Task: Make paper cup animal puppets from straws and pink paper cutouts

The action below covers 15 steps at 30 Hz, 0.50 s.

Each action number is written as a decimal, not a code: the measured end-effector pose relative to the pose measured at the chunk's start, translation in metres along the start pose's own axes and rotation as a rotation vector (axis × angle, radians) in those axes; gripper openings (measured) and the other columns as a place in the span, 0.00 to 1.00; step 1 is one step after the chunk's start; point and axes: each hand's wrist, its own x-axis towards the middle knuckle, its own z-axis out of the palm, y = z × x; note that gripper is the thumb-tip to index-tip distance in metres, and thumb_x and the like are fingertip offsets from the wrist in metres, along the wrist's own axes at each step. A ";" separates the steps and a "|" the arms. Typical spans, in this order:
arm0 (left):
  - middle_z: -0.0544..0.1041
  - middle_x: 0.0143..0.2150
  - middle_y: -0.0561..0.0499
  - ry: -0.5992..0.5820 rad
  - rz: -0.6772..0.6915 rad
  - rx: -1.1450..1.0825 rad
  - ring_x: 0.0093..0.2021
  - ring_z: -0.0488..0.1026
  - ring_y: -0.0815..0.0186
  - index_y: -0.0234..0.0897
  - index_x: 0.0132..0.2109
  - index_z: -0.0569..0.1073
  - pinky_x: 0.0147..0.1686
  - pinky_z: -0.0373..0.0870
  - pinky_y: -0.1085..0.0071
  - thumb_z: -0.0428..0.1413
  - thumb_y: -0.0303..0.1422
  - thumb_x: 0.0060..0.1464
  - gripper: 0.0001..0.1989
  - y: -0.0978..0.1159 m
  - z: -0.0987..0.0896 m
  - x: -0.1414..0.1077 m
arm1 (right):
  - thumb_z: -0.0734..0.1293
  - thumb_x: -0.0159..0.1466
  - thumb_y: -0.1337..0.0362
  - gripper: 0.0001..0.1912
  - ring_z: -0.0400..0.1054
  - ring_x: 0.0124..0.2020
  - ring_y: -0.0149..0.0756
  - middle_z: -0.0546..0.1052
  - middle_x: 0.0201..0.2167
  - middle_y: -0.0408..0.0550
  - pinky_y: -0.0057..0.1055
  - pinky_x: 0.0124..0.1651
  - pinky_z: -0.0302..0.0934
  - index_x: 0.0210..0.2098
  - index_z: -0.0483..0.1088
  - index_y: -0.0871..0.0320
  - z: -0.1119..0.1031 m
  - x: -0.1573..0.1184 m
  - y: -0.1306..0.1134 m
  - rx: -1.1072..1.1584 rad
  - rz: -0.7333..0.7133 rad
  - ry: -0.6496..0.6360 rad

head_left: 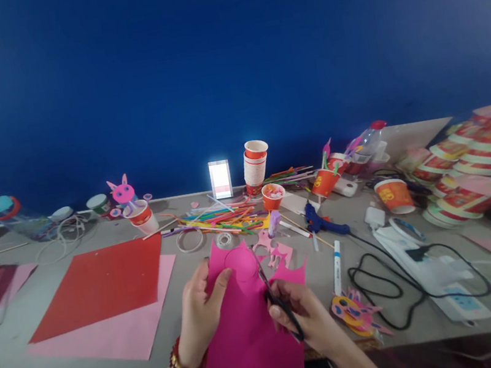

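Observation:
My left hand (206,305) is closed on the left side of a bright pink paper sheet (246,339), thumb on top. A circle is outlined near the sheet's top, and its upper edge is cut in curves. Black-handled scissors (284,311) are in my right hand (300,309), their blades at the paper just right of the circle. Just beyond the sheet lie light pink paper scraps (279,253) with cut-outs. To the right of my right hand are a white marker (338,269) and pink and yellow paper cut-outs (356,312).
Red paper (103,287) and pink paper (140,340) lie at left. Colourful sticks (223,220), a paper cup stack (256,170) and a cup with a pink rabbit figure (139,216) stand behind. A blue glue gun (323,221), its black cable and a power strip (443,283) occupy the right.

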 end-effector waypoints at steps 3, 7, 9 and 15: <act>0.79 0.37 0.51 0.014 0.001 -0.001 0.35 0.76 0.63 0.39 0.43 0.74 0.34 0.71 0.73 0.54 0.41 0.61 0.11 0.000 0.001 -0.002 | 0.69 0.58 0.39 0.27 0.59 0.21 0.26 0.65 0.20 0.38 0.24 0.24 0.52 0.30 0.61 0.56 0.003 0.000 0.002 0.037 -0.001 -0.008; 0.80 0.39 0.50 0.026 -0.007 -0.011 0.36 0.76 0.63 0.39 0.44 0.74 0.34 0.72 0.73 0.54 0.42 0.62 0.12 -0.001 0.002 -0.004 | 0.70 0.57 0.39 0.28 0.59 0.20 0.26 0.65 0.20 0.37 0.23 0.23 0.53 0.30 0.60 0.56 0.006 0.000 0.003 0.087 0.020 0.015; 0.79 0.39 0.51 0.028 -0.010 -0.013 0.36 0.76 0.63 0.39 0.44 0.74 0.34 0.71 0.73 0.54 0.42 0.62 0.12 -0.001 0.003 -0.005 | 0.70 0.57 0.38 0.28 0.59 0.19 0.26 0.65 0.19 0.37 0.23 0.22 0.53 0.29 0.60 0.55 0.007 0.001 0.003 0.092 0.022 0.029; 0.79 0.38 0.51 0.030 -0.002 -0.005 0.35 0.75 0.65 0.40 0.43 0.73 0.35 0.71 0.74 0.54 0.42 0.62 0.11 -0.001 0.005 -0.006 | 0.69 0.58 0.38 0.28 0.59 0.19 0.25 0.66 0.19 0.37 0.22 0.21 0.53 0.28 0.58 0.55 0.007 0.001 0.004 0.066 0.019 0.029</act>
